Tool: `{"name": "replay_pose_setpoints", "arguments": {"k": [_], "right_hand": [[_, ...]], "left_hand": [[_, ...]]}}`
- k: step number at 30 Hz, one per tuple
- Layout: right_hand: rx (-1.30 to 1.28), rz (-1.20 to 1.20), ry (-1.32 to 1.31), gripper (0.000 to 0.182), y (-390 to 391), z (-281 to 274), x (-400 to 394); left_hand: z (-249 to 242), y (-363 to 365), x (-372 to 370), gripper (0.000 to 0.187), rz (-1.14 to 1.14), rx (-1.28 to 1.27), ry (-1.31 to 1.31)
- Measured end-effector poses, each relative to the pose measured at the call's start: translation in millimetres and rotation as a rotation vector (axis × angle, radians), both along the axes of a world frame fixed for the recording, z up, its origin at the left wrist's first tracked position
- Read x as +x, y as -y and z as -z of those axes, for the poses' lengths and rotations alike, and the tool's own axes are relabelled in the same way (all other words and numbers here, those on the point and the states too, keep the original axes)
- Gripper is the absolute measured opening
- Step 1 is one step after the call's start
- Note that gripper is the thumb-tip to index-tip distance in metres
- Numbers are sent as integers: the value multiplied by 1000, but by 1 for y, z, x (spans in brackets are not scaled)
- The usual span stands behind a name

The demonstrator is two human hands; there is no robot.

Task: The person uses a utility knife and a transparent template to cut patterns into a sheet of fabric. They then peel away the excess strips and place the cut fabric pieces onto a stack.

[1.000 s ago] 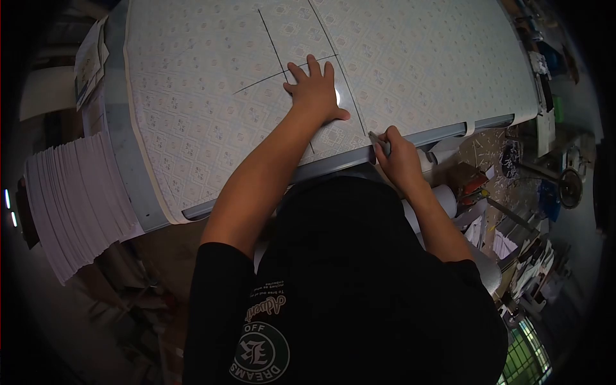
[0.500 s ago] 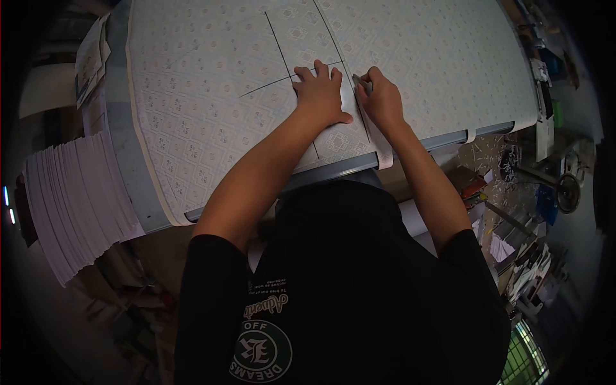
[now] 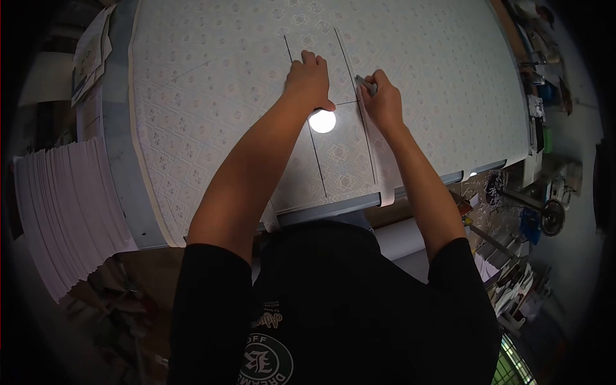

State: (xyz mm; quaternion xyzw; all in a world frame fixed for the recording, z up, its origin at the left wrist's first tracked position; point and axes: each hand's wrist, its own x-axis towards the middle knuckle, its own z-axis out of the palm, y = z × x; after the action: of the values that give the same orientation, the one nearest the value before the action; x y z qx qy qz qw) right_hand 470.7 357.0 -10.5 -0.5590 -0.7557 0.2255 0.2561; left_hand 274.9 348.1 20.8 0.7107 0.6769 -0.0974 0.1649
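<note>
- Bottom centre of the frame: person in a black shirt (image 3: 359, 308), standing against the near edge of the surface (image 3: 144, 221).
- Just beyond the edge, below centre: pale roll (image 3: 399, 240), lying lower than the surface.
- Centre: patterned sheet (image 3: 224, 122) spread over the surface; a narrow pale strip (image 3: 386, 189) hangs over the near edge.
- Above centre: left hand (image 3: 309, 83) flat on the sheet, fingers near one another, thumb apart. Bright round glare (image 3: 323, 120) just below it, between long dark lines (image 3: 367, 138).
- Right of it: right hand (image 3: 382, 104) clamped on a small grey tool (image 3: 369, 86), tip beside the right-hand line.
- Left side: tall paper stack (image 3: 70, 215); loose papers (image 3: 93, 58) at upper left.
</note>
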Motion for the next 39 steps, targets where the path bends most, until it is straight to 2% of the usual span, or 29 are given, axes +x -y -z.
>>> {"name": "replay_pose_setpoints", "arguments": {"k": [2, 4, 6, 16, 22, 25, 27, 28, 29, 30, 31, 33, 35, 39], "right_hand": [[1, 1, 53, 25, -46, -6, -26], [10, -6, 69, 25, -86, -1, -46], [118, -29, 54, 26, -111, 4, -60], [132, 14, -70, 26, -119, 18, -68], [-8, -2, -124, 25, -120, 10, -60], [-37, -131, -131, 25, -141, 1, -42], [-127, -393, -50, 21, -166, -8, -27], [-136, -399, -58, 21, -180, -10, -22], [-180, -538, -20, 19, -198, -12, -19], [-223, -680, 19, 17, -213, -14, -19], [-229, -689, 15, 17, -224, -16, -21], [-212, -905, 42, 15, -241, -20, -27], [-227, -966, 44, 15, -251, -24, -32], [-201, -1081, 77, 15, -258, -31, -40]], "left_hand": [[-3, -2, 2, 128, 45, -16, -42], [2, -5, 3, 130, -22, -97, -49], [4, -6, 3, 130, -26, -95, -48], [2, 0, 4, 130, -136, -61, 52], [-2, 7, 6, 128, -220, -34, 139], [4, 11, 4, 129, -270, 23, 166], [4, 11, 2, 129, -284, 18, 174], [4, 11, 3, 130, -289, 19, 195], [4, 10, 5, 130, -294, 12, 190], [5, 9, 7, 131, -330, 6, 153], [3, 9, 9, 132, -367, -1, 117], [-9, 7, 16, 134, -407, -60, 41], [-13, 7, 17, 135, -441, -122, -36], [-14, 4, 11, 135, -495, -189, 99]]}}
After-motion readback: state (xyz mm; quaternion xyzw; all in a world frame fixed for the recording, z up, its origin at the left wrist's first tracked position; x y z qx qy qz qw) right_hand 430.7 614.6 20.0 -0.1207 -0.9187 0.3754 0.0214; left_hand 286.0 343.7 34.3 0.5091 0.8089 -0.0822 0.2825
